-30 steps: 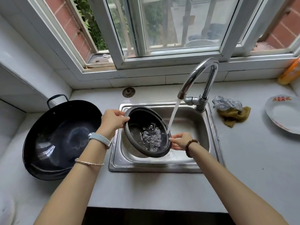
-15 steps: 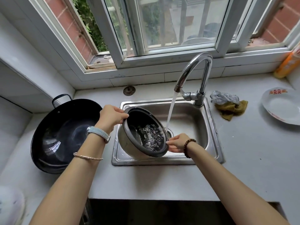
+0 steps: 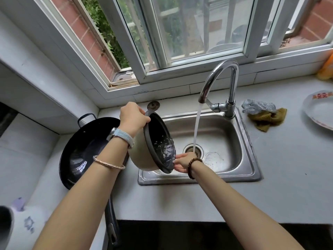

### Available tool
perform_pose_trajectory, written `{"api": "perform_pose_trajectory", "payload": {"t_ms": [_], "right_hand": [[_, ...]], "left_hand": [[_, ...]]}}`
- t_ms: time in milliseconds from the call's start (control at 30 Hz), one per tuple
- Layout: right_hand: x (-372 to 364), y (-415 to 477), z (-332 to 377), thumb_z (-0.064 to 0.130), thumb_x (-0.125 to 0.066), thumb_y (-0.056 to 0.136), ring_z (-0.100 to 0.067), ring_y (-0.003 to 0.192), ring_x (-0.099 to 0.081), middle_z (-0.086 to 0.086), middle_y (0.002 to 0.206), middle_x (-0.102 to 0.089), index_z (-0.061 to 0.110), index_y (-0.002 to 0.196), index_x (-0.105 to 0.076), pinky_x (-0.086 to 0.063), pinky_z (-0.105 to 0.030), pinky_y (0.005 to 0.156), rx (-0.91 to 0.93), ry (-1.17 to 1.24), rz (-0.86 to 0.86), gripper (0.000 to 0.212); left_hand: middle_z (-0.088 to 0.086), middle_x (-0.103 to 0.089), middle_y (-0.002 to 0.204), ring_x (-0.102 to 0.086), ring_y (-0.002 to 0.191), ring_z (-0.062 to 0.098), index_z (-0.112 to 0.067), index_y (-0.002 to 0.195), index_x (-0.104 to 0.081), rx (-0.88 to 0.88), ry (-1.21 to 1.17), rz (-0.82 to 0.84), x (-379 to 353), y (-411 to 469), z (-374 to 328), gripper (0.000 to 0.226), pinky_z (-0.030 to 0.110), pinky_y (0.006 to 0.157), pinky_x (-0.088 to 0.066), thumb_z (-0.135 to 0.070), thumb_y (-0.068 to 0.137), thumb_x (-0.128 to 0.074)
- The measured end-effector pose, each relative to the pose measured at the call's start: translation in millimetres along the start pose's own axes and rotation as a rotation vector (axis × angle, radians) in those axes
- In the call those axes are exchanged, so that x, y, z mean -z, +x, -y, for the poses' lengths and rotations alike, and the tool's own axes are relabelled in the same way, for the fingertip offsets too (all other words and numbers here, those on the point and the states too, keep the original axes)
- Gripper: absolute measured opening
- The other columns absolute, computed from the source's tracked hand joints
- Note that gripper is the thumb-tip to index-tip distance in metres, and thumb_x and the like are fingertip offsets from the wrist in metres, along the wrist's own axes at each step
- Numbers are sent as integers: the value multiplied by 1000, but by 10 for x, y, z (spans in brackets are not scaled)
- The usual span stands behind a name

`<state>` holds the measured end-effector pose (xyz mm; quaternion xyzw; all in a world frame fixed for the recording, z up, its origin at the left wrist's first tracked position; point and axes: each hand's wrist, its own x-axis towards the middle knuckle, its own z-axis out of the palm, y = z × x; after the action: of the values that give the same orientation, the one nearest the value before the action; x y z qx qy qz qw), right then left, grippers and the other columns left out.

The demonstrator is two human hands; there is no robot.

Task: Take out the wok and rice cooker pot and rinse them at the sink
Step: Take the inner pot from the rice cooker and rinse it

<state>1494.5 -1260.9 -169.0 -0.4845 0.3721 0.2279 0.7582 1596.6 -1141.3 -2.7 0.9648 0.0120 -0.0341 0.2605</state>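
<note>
On my feed the pot [image 3: 141, 157] hangs over the left end of the sink [image 3: 198, 179], tipped steeply on its side so its mouth faces right, toward the running water [image 3: 197, 127]. Its outside is a pale cream, the rim is a dark band, and the inside is black and glossy with drops and streaks of water clinging low down. I see the left hand [image 3: 134, 117] curled over the top of the rim, thumb on the inner side, gripping it. The right hand [image 3: 185, 162] holds the lowest part of the rim from the sink side, fingers bent around the edge.

The water drops from the tap [image 3: 221, 82] straight into the drain [image 3: 193, 150], just to the right of the pot's mouth; I cannot tell whether it touches the rim.

The wok [image 3: 84, 152] sits on the counter [image 3: 288, 177] just left of the sink, black and shiny inside, its loop handle toward the wall and its long handle pointing at me. Part of it is hidden behind my view of the left forearm and the pot.

Right of the tap lie a silver scrubber [image 3: 257, 106] and a brownish cloth [image 3: 268, 120], touching each other, and a white plate [image 3: 319, 114] sits at the far right edge.
</note>
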Motion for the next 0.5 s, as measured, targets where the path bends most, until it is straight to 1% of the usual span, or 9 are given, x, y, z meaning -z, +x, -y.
{"api": "perform_pose_trajectory", "payload": {"t_ms": [67, 133, 167, 267, 300, 367, 400, 467, 500], "right_hand": [[-51, -45, 7, -19, -54, 84, -17, 37, -62, -18, 63, -64, 2, 86, -57, -50, -22, 38, -30, 38, 38, 21], [-90, -81, 4, -20, -51, 84, -18, 38, -63, -14, 49, -63, 3, 80, -57, -51, -23, 38, -34, 59, 59, 24], [-106, -98, 1, -21, -50, 85, -19, 38, -63, -13, 46, -62, 3, 78, -57, -52, -24, 39, -36, 63, 63, 26], [-134, -133, 10, -19, -49, 86, -18, 40, -64, -12, 47, -63, 4, 76, -57, -54, -24, 43, -52, 57, 93, 26], [-138, -146, 25, -19, -49, 87, -17, 41, -64, -12, 48, -63, 4, 76, -57, -55, -24, 44, -58, 50, 103, 26], [-148, -176, 61, -17, -48, 88, -16, 41, -64, -11, 48, -64, 4, 76, -58, -55, -23, 46, -66, 39, 125, 27], [-157, -196, 75, -16, -46, 89, -15, 40, -64, -9, 47, -63, 5, 76, -58, -54, -22, 46, -72, 36, 143, 27], [-194, -231, 93, -14, -43, 92, -12, 38, -62, -6, 44, -62, 6, 75, -57, -53, -21, 50, -81, 37, 178, 30], [-214, -248, 101, -13, -43, 93, -11, 38, -62, -6, 44, -62, 7, 75, -56, -53, -20, 51, -88, 39, 190, 30]], "left_hand": [[10, -71, 94, -66, 93, 26, -2, 92, -73, -10, 15, -15, 22, -22, -68, 22, 38, 85, -56, -10, 72, -78], [12, -71, 94, -65, 95, 27, -2, 91, -73, -24, 35, -25, 38, -35, -141, 19, 38, 85, -56, -9, 73, -77], [13, -71, 94, -65, 95, 27, -1, 89, -74, -31, 41, -30, 46, -41, -179, 18, 38, 85, -55, -9, 74, -77], [16, -71, 92, -65, 95, 29, 1, 83, -73, -48, 59, -30, 68, -57, -287, 13, 35, 81, -55, -8, 74, -76], [17, -71, 91, -65, 94, 30, 0, 77, -71, -50, 64, -27, 74, -58, -318, 11, 32, 77, -53, -9, 74, -76], [20, -69, 84, -65, 92, 31, -4, 65, -66, -61, 82, -24, 95, -67, -383, 15, 29, 69, -48, -9, 74, -76], [21, -69, 83, -65, 92, 31, -3, 65, -66, -66, 83, -22, 103, -62, -412, 15, 30, 70, -49, -9, 74, -76], [17, -71, 86, -65, 93, 29, 0, 77, -72, -76, 75, -26, 126, -42, -465, 11, 33, 76, -53, -10, 74, -78], [15, -71, 89, -65, 93, 27, 0, 82, -73, -81, 75, -28, 138, -28, -489, 13, 34, 77, -54, -10, 74, -78]]}}
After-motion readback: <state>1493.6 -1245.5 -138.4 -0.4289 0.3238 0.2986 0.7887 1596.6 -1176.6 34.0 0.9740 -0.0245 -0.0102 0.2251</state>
